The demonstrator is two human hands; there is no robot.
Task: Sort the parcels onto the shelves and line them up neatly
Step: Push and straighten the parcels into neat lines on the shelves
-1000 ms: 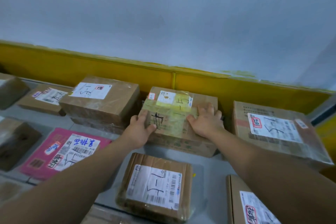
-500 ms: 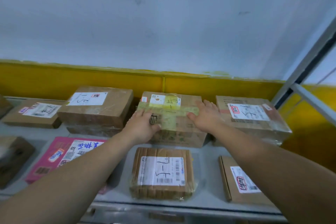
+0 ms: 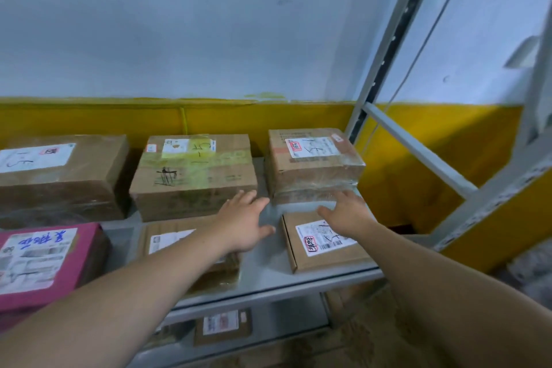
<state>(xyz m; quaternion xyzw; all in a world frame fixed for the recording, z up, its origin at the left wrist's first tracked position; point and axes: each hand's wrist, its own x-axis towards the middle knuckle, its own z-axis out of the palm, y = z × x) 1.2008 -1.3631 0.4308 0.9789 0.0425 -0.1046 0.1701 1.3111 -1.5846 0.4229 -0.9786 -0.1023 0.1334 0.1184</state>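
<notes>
Both of your hands were empty, fingers straight and spread apart. Your left hand hung over the bare strip of shelf in front of the taped box. Your right hand reached over the far edge of the flat box toward the foot of the wrapped box; whether its fingertips had met the film, I could not tell. The parcels lay in two rows on the shelf, with the wrapped box last in the back row, next to the post. A gap stood between it and the taped box. The step looked to be squaring that end box up, and it needed a palm flat against each side, set low on the cardboard, since the film would likely slip under fingertips. Sliding was the better choice than lifting, because what seemed a second layer under the wrap could shift. The push should have gone back and leftward until the front faces matched and the gap closed, with the label kept upward. Your right forearm crossed the flat box, which sat near the front lip, so a dragged wrist could have nudged it off.
</notes>
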